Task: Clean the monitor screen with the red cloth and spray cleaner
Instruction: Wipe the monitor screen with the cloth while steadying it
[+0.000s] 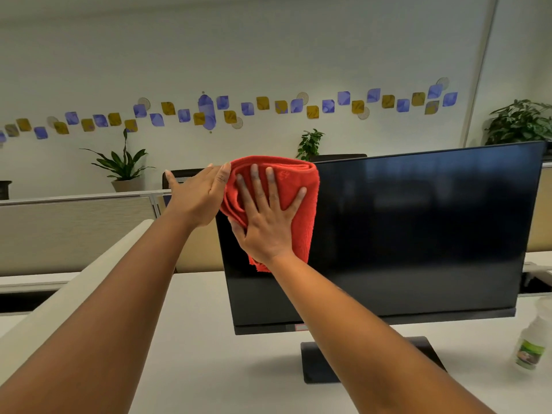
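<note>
A black monitor [418,234] stands on the white desk [209,354], its screen dark. My right hand [265,222] presses a folded red cloth [301,210] flat against the screen's upper left corner, fingers spread and straight. My left hand [197,195] rests on the monitor's upper left edge beside the cloth, fingers extended along the back of the corner. A white spray cleaner bottle [534,339] with a green label stands on the desk at the far right, in front of the monitor's right end.
The monitor's black base [322,366] sits on the desk under my right forearm. A beige partition [74,231] runs behind the desk on the left. Potted plants [122,165] stand along the back wall. A dark chair back [182,174] shows behind my left hand.
</note>
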Tool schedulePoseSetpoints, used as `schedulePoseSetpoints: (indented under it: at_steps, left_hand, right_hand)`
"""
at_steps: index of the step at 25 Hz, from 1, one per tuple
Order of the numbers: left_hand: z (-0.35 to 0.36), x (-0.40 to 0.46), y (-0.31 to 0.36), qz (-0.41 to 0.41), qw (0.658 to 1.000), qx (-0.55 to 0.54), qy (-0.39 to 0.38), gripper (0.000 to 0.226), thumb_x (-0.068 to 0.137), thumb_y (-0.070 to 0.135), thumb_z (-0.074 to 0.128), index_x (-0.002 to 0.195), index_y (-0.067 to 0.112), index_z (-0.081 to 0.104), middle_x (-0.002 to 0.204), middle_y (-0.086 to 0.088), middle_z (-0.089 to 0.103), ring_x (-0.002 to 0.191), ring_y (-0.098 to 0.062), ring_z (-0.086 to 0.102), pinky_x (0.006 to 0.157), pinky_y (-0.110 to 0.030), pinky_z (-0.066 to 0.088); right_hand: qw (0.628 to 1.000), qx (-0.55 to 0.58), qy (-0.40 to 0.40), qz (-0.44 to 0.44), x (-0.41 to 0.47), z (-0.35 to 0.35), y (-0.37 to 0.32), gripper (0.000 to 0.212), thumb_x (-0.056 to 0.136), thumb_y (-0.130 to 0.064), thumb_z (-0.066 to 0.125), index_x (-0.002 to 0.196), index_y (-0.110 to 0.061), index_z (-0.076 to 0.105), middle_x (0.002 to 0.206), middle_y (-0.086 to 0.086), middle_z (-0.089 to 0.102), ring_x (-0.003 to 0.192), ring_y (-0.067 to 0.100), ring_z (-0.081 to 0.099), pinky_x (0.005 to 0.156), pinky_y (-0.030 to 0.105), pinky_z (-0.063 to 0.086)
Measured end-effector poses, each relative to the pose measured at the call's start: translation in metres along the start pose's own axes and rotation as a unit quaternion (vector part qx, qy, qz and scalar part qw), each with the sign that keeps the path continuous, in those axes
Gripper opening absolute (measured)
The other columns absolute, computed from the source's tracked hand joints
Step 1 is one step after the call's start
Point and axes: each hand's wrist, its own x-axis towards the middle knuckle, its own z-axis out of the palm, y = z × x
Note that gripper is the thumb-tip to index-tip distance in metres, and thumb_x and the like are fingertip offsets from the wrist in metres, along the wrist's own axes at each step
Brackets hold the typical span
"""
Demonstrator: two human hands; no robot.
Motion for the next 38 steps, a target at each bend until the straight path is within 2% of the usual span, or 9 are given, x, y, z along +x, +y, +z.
schedulePoseSetpoints:
  at_steps: [5, 8, 11, 15, 19, 24, 27, 31, 38]
  left_hand:
    - [0.002, -0.003, -0.007, 0.010, 1.000, -0.010, 0.000, 0.054, 0.096, 0.038, 0.007, 0.137, 0.016, 0.034, 0.147, -0.007, 0.034, 0.141, -0.020, 0.016, 0.107, -0.054, -0.019]
    - [0.004, -0.001, -0.012, 0.022, 1.000, -0.006, 0.006, 0.054, 0.095, 0.038, 0.006, 0.137, 0.017, 0.034, 0.147, -0.005, 0.034, 0.141, -0.019, 0.017, 0.107, -0.055, -0.018]
    - [0.008, -0.001, -0.011, 0.037, 0.999, -0.014, 0.017, 0.052, 0.096, 0.037, 0.008, 0.138, 0.018, 0.032, 0.149, -0.003, 0.030, 0.142, -0.017, 0.013, 0.107, -0.055, -0.018]
    - [0.013, -0.004, -0.013, 0.043, 0.999, -0.014, 0.030, 0.049, 0.096, 0.038, 0.011, 0.138, 0.019, 0.029, 0.150, 0.000, 0.027, 0.142, -0.012, 0.008, 0.106, -0.055, -0.019]
    - [0.017, -0.005, -0.011, 0.034, 0.998, 0.051, 0.024, 0.052, 0.095, 0.042, 0.012, 0.142, 0.020, 0.018, 0.154, 0.001, 0.017, 0.142, -0.012, -0.001, 0.106, -0.056, -0.018]
    - [0.024, -0.008, -0.008, 0.024, 0.993, 0.112, 0.036, 0.059, 0.093, 0.047, 0.011, 0.144, 0.019, 0.006, 0.156, 0.001, 0.005, 0.142, -0.014, -0.010, 0.105, -0.057, -0.019]
    - [0.028, -0.009, -0.003, 0.017, 0.993, 0.107, 0.041, 0.059, 0.093, 0.047, 0.013, 0.144, 0.018, 0.003, 0.156, 0.001, 0.001, 0.141, -0.014, -0.013, 0.105, -0.058, -0.020]
    - [0.033, -0.011, 0.003, 0.008, 0.995, 0.089, 0.043, 0.063, 0.092, 0.049, 0.014, 0.144, 0.016, -0.002, 0.156, -0.001, -0.004, 0.141, -0.013, -0.013, 0.104, -0.057, -0.021]
    - [0.040, -0.017, -0.006, 0.023, 0.993, 0.084, 0.077, 0.068, 0.087, 0.055, 0.012, 0.144, 0.021, -0.005, 0.155, 0.002, -0.008, 0.141, -0.013, -0.013, 0.105, -0.055, -0.019]
  right_hand:
    - [0.994, -0.013, -0.035, -0.105, -0.008, 0.005, -0.007, 0.071, 0.084, -0.051, 0.038, 0.145, -0.025, 0.015, 0.155, 0.001, 0.016, 0.143, 0.023, -0.002, 0.103, 0.068, -0.009]
    - [0.988, -0.008, -0.047, -0.144, -0.018, 0.008, -0.008, 0.069, 0.085, -0.050, 0.039, 0.145, -0.025, 0.016, 0.155, 0.001, 0.016, 0.143, 0.022, -0.009, 0.104, 0.068, -0.008]
    - [0.980, -0.029, -0.074, -0.182, -0.037, 0.010, -0.005, 0.068, 0.086, -0.051, 0.033, 0.146, -0.025, 0.016, 0.155, 0.001, 0.016, 0.142, 0.022, -0.008, 0.105, 0.066, -0.013]
    - [0.955, -0.068, -0.119, -0.264, -0.078, 0.018, 0.008, 0.070, 0.086, -0.053, 0.035, 0.146, -0.026, 0.013, 0.155, 0.000, 0.014, 0.142, 0.024, -0.013, 0.105, 0.064, -0.017]
    - [0.930, -0.088, -0.154, -0.321, -0.105, 0.021, 0.023, 0.081, 0.082, -0.055, 0.048, 0.147, -0.025, 0.009, 0.156, 0.000, 0.013, 0.142, 0.025, -0.015, 0.105, 0.063, -0.018]
    - [0.902, -0.106, -0.164, -0.384, -0.117, 0.017, 0.053, 0.080, 0.082, -0.057, 0.047, 0.146, -0.026, 0.010, 0.155, -0.001, 0.008, 0.142, 0.025, -0.017, 0.107, 0.061, -0.019]
    - [0.903, -0.099, -0.157, -0.387, -0.114, 0.012, 0.064, 0.080, 0.081, -0.056, 0.050, 0.146, -0.028, 0.013, 0.154, -0.002, 0.005, 0.142, 0.023, -0.015, 0.107, 0.060, -0.019]
    - [0.917, -0.091, -0.161, -0.355, -0.121, 0.016, 0.050, 0.077, 0.083, -0.054, 0.049, 0.146, -0.028, 0.013, 0.155, -0.002, 0.011, 0.142, 0.025, -0.015, 0.107, 0.062, -0.016]
    - [0.880, -0.079, -0.209, -0.418, -0.153, 0.027, 0.043, 0.064, 0.086, -0.049, 0.047, 0.144, -0.031, 0.024, 0.155, -0.004, 0.014, 0.143, 0.023, -0.004, 0.110, 0.056, -0.017]
